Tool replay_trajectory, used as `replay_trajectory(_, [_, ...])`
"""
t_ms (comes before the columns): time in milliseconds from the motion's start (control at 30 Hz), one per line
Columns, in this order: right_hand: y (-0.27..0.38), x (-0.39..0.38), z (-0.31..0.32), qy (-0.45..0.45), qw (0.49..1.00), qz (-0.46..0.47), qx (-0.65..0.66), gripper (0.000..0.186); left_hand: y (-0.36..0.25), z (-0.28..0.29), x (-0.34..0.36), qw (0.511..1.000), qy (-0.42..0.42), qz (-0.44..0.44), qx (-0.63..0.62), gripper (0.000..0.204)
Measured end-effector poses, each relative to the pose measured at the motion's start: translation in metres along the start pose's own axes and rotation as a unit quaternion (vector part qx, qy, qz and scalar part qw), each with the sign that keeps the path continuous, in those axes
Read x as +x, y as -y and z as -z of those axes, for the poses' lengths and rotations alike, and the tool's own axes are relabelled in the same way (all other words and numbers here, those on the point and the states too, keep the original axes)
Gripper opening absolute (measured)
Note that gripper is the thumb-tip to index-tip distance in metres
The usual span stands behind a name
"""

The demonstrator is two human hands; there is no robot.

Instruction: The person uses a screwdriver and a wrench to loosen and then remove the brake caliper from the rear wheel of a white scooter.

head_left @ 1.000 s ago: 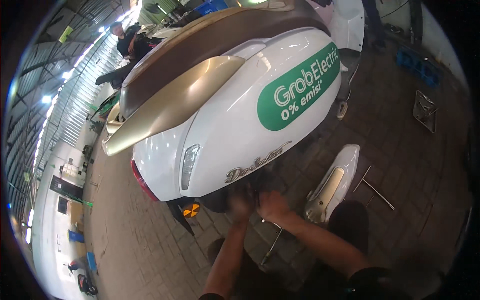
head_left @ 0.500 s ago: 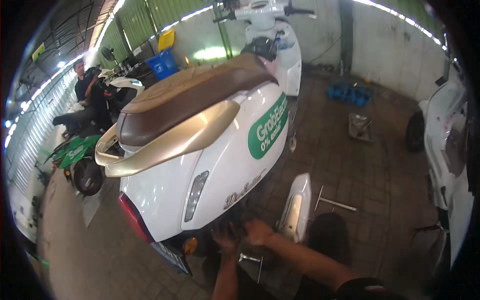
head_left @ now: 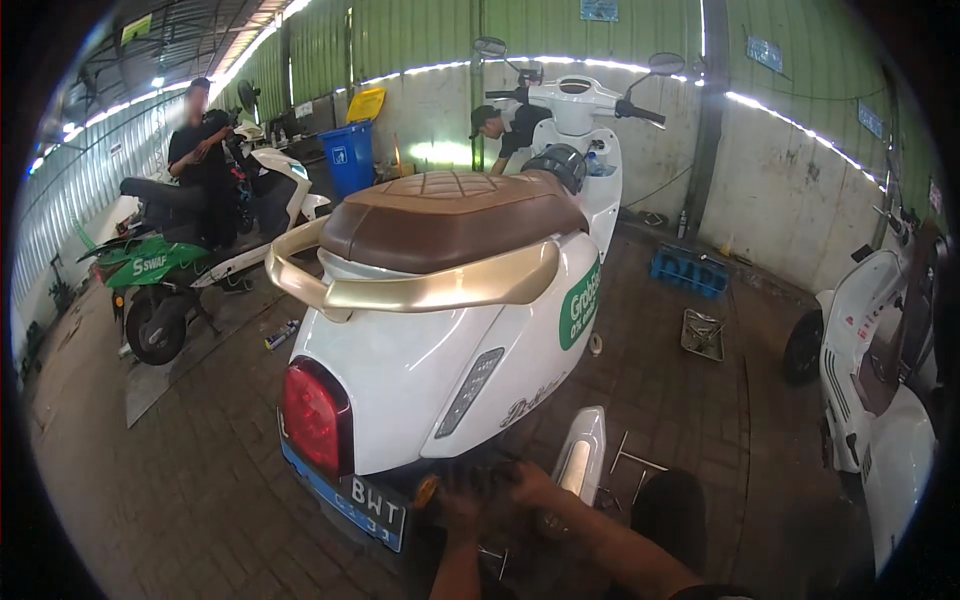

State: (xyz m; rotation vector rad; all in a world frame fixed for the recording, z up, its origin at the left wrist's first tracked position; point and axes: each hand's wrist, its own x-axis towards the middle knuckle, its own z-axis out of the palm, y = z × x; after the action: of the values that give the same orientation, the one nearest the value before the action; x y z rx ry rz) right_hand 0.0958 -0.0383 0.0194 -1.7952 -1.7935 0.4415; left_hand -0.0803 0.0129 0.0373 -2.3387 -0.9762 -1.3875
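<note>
A white scooter (head_left: 400,400) with a brown seat (head_left: 450,230) and gold grab rail (head_left: 430,290) stands before me, its rear turned my way. Low under its right rear side are both my hands, close together in shadow. My left hand (head_left: 462,505) reaches up beside the orange turn signal (head_left: 427,490); its fingers blur into the dark. Just to its right, my right hand (head_left: 532,487) is curled, fingertips hidden against dark parts under the body. A white-and-gold cover (head_left: 585,448) lies beyond my right forearm. T-shaped metal tools (head_left: 640,460) lie on the paving near my knee.
A metal tray (head_left: 703,335) and a blue crate (head_left: 688,272) sit on the brick floor ahead right. Another white scooter (head_left: 860,390) stands at right. Parked scooters (head_left: 170,270) and a standing person (head_left: 200,150) are at left; another person (head_left: 515,130) bends behind the scooter.
My view has tilted up and swung left, showing more of the tail light, the plate and a bending person behind. Both hands stay low under the scooter's side.
</note>
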Motion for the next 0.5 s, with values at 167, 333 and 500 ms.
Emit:
replay_trajectory(167, [0.022, -0.005, -0.006, -0.066, 0.997, 0.025, -0.023, 0.039, 0.009, -0.006, -0.006, 0.999, -0.038, -0.007, 0.018, 0.033])
replay_trajectory(333, [0.095, -0.005, 0.038, -0.007, 0.997, -0.077, -0.005, 0.039, 0.017, -0.02, -0.017, 0.999, -0.013, -0.013, 0.028, 0.031])
replay_trajectory(500, [0.095, 0.0, 0.027, 0.078, 0.983, -0.148, -0.076, 0.046, 0.011, -0.027, -0.019, 0.997, -0.04, 0.045, -0.057, 0.027])
